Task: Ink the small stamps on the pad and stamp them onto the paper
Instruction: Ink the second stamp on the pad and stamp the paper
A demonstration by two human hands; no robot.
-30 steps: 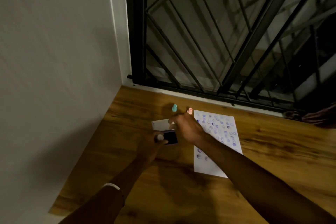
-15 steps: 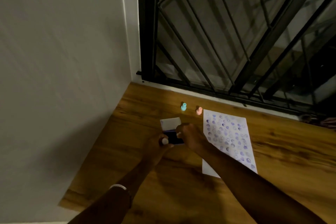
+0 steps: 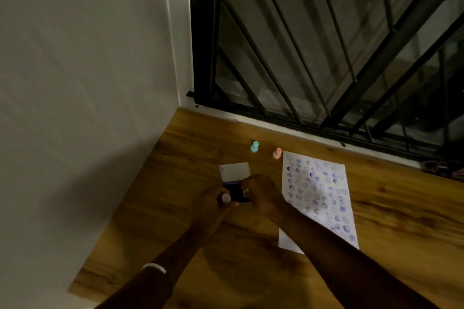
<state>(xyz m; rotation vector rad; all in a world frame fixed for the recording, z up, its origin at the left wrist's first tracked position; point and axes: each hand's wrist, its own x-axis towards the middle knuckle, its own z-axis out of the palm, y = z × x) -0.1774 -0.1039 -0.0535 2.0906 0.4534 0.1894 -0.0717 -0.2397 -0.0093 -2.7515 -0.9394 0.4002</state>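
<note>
A dark ink pad with its white lid flipped open behind it lies on the wooden table. My left hand grips a small pale stamp at the pad's left edge. My right hand is curled at the pad's right edge with something small and white at its fingertips; what it holds is unclear. To the right lies a white paper covered with several purple stamp marks. A teal stamp and a pink stamp stand upright behind the pad.
The wooden table fits into a corner: a white wall runs along the left, and a black metal window grille stands behind it. A dark object lies at the far right by the grille.
My right hand has drawn back from near the pink stamp to the pad's right edge. My left hand has stayed at the pad with the pale stamp. The camera has shifted.
</note>
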